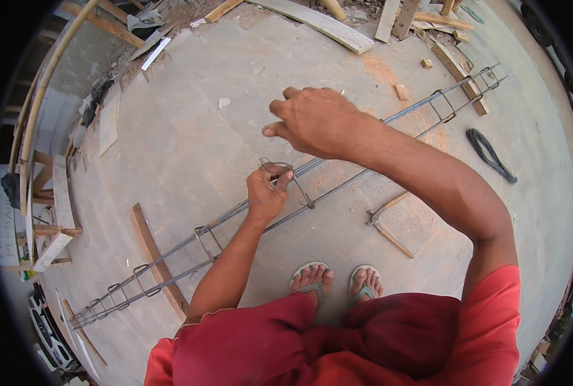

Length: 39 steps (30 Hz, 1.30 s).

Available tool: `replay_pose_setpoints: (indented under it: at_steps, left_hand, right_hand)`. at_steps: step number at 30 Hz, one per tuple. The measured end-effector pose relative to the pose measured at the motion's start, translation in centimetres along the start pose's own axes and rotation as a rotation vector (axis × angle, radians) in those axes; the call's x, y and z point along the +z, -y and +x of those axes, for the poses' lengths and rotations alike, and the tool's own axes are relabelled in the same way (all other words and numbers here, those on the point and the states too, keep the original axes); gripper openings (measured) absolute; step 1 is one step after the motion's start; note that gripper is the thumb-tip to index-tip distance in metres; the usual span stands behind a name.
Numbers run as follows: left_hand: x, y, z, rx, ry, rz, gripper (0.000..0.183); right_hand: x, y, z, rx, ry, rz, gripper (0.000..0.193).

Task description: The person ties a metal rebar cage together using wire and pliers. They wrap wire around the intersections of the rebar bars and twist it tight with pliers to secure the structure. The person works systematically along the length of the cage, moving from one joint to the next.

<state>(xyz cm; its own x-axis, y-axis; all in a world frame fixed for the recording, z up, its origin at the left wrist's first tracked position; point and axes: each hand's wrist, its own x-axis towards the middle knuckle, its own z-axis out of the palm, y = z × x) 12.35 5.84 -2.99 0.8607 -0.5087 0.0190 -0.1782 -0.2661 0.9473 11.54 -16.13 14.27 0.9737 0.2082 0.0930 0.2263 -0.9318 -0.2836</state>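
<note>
A long, narrow rebar cage (354, 177) of straight bars and square stirrups runs diagonally across the paved floor in front of me. My left hand (269, 191) is at its middle, beside a stirrup, with thumb and fingers pinched on thin tie wire (265, 162) that loops above the fingers. Over the cage's far side, my right hand (317, 122) is raised with its back up. Its fingers are loosely bent and the thumb stands apart; nothing shows in it. A pair of pincers (379, 225) with spread handles lies near my feet.
Wooden blocks support the cage: one timber (157, 260) at the left, another (461, 74) at the far right. A bundle of dark wire (490, 154) lies right of the cage. Boards (318, 22) lie along the far edge. Bamboo poles (42, 96) and wooden framing stand left.
</note>
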Motion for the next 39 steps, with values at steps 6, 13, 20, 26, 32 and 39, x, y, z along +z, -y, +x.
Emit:
replay_pose_setpoints:
  at_steps: [6, 13, 20, 26, 32, 39]
  left_hand:
    - [-2.3, -2.1, 0.2, -0.117, 0.134, 0.151, 0.014]
    - [-3.1, -3.8, 1.5, -0.267, 0.352, 0.387, 0.028]
    - [-2.6, -3.1, 1.1, -0.245, 0.358, 0.486, 0.031]
    - [-2.4, -2.6, 0.9, -0.219, 0.314, 0.462, 0.032]
    - [-2.5, -3.8, 1.4, -0.268, 0.371, 0.465, 0.035]
    - [-2.3, -1.1, 1.5, -0.238, 0.345, 0.484, 0.037]
  right_hand:
    - [2.1, -5.2, -16.3, 0.485, 0.775, -0.013, 0.041]
    - [15.6, -7.0, -33.5, 0.36, 0.232, -0.167, 0.056]
    - [15.5, -8.8, -31.3, 0.274, 0.171, -0.144, 0.022]
    - [14.0, -6.4, -34.3, 0.388, 0.532, 0.363, 0.04]
    - [15.8, -3.1, -35.5, 0.585, 0.499, 0.476, 0.046]
    - [11.9, -3.0, -31.1, 0.826, 0.858, 0.604, 0.03]
